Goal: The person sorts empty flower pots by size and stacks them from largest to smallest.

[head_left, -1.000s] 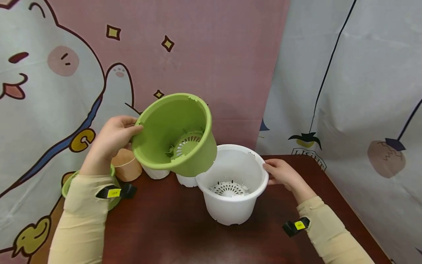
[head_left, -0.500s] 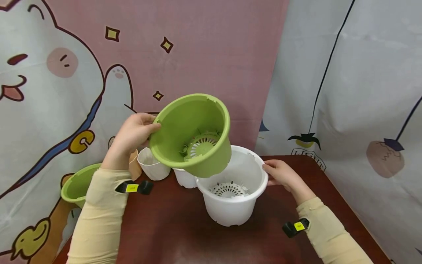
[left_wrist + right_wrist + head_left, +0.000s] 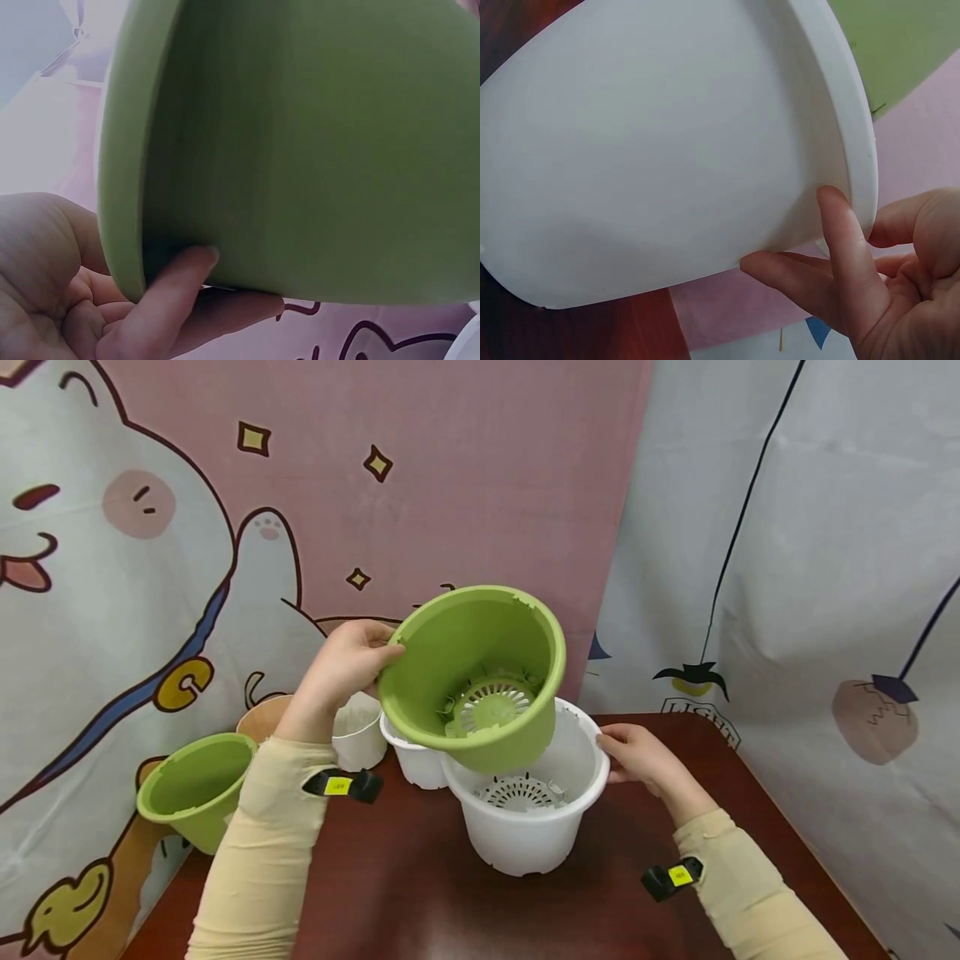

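Observation:
My left hand (image 3: 347, 664) pinches the rim of a green plastic flowerpot (image 3: 468, 643), thumb inside and fingers outside. The pot is tilted, its mouth facing me and its slotted bottom showing. It hangs over the back left part of a larger-looking white flowerpot (image 3: 517, 839) and overlaps its opening in the head view. My right hand (image 3: 648, 764) grips the white pot's right rim; in the right wrist view its fingers (image 3: 844, 247) lie against the outer wall below the lip. The white pot stands upright on the table. In the left wrist view, fingers (image 3: 169, 300) press under the green pot's lip.
Another green pot (image 3: 191, 785) stands at the table's left edge. Behind my left arm are an orange pot (image 3: 262, 717), a whitish pot (image 3: 360, 739) and a small white pot (image 3: 420, 764). A printed cloth (image 3: 487, 485) hangs behind the dark red table (image 3: 420, 893).
My left hand has carried the tilted green pot to the right, over the white pot, and slightly lower. The left green pot has come into fuller view. My right hand stays at the white rim.

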`<state>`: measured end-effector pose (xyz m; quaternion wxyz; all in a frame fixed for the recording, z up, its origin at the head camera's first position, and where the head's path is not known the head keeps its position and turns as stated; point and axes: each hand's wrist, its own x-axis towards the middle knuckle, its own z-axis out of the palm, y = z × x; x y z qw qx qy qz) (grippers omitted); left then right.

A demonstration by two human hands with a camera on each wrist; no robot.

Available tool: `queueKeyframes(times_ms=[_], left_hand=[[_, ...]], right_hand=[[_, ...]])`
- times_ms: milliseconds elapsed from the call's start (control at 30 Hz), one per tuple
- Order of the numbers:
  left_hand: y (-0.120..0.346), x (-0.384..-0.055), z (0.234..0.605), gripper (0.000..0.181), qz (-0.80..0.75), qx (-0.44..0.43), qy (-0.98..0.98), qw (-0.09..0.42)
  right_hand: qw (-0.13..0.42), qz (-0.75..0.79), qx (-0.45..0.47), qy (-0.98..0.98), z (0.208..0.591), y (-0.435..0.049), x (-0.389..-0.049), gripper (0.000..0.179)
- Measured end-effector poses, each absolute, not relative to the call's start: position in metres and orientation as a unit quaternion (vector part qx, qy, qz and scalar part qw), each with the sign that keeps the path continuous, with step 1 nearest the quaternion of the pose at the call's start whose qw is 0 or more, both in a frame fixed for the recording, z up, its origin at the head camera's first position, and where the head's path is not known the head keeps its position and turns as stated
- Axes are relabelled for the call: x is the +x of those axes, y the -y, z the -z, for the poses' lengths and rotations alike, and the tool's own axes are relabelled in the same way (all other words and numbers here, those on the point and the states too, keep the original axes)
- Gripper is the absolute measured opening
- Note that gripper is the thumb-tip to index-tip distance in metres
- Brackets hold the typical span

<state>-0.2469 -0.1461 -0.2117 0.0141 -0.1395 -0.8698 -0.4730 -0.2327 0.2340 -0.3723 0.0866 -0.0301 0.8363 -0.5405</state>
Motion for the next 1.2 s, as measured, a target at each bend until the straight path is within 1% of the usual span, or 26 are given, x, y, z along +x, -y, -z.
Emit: queueKeyframes(times_ms=[200,633,900,1200], left_hand=[[0.134,-0.251,0.218,0.028,0.47,-0.142,0.871,0.012],[0.113,-0.257,0.237,0.029,0.45,-0.14,0.882,-0.005],[0.103,-0.262,0.253,0.028,0.405,-0.152,0.902,0.001],[0.092,-0.267,0.274,0.025,0.414,-0.144,0.898,-0.019]], right_hand=[[0.092,0.55,-0.031,-0.83,0.373,-0.233,-0.233,0.041],[0.093,0.561,-0.04,-0.822,0.372,-0.233,-0.232,0.04],[0.093,0.558,-0.04,-0.824,0.372,-0.234,-0.231,0.042],[0.094,0.571,-0.054,-0.814,0.373,-0.234,-0.232,0.042]])
